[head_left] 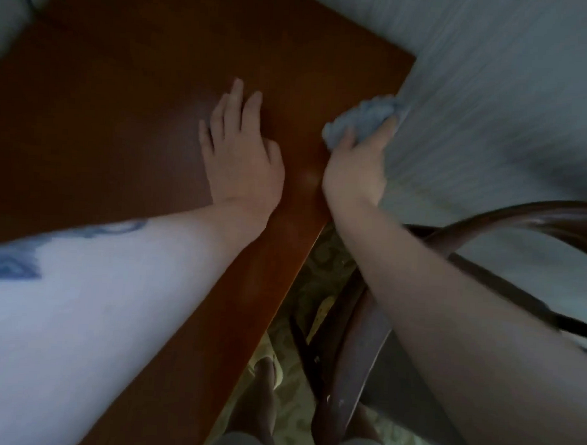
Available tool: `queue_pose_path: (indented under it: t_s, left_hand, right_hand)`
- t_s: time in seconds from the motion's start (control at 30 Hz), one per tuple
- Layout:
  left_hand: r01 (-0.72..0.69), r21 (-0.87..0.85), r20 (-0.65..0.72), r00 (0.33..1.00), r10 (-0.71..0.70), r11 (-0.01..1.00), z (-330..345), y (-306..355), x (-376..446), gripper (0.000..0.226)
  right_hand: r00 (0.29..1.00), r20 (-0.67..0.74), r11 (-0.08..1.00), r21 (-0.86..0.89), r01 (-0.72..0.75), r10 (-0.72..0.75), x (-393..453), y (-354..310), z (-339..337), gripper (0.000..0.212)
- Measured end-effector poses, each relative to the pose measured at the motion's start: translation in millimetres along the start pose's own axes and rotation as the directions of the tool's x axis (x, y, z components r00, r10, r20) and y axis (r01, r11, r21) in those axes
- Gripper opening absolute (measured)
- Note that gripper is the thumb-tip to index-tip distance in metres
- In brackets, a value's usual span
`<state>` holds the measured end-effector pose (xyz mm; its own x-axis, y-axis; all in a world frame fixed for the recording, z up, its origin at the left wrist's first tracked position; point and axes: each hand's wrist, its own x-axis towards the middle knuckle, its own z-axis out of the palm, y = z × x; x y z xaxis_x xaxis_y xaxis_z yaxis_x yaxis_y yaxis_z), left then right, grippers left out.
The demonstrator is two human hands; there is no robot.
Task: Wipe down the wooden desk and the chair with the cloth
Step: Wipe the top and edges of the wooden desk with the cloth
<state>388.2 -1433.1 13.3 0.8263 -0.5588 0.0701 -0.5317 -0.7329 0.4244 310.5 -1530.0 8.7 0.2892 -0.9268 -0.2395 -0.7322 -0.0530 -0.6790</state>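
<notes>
The left hand (241, 151) lies flat on the wooden surface (104, 110), palm down, fingers straight and slightly apart. Just to its right, the right hand (354, 169) sits at the right edge of the surface, fingers clamped on a bunched pale blue cloth (357, 122) that sticks out on the far side of the fist, against the wall (496, 97). The dark wooden chair (348, 327) stands near right, under the right forearm, beside the surface. A bare foot in a sandal (263, 377) rests on the patterned floor (328, 254) below.
</notes>
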Motion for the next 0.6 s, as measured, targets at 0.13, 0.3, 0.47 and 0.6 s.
queue_pose_path:
  t_s: [0.13, 0.3, 0.47, 0.6]
  left_hand:
    - [-0.171, -0.142, 0.035, 0.983, 0.178, 0.975, -14, -8, -46, 0.054]
    - [-0.241, -0.061, 0.157, 0.956, 0.247, 0.969, -27, -45, -118, 0.047]
    - [-0.212, 0.004, 0.193, 0.959, 0.207, 0.977, -28, -53, -130, 0.049]
    - [-0.226, 0.039, 0.204, 0.956, 0.213, 0.973, -27, -52, -128, 0.05]
  right_hand:
    - [0.988, 0.146, 0.978, -0.197, 0.075, -0.046, 18, -3, -19, 0.058]
    - [0.999, 0.052, 0.991, -0.133, 0.009, -0.002, 5, -14, -13, 0.052]
    - [0.981, 0.189, 0.959, -0.284, 0.007, 0.048, -49, 12, 2, 0.059]
    - [0.952, 0.271, 0.723, -0.685, 0.088, 0.142, 30, -29, -5, 0.06]
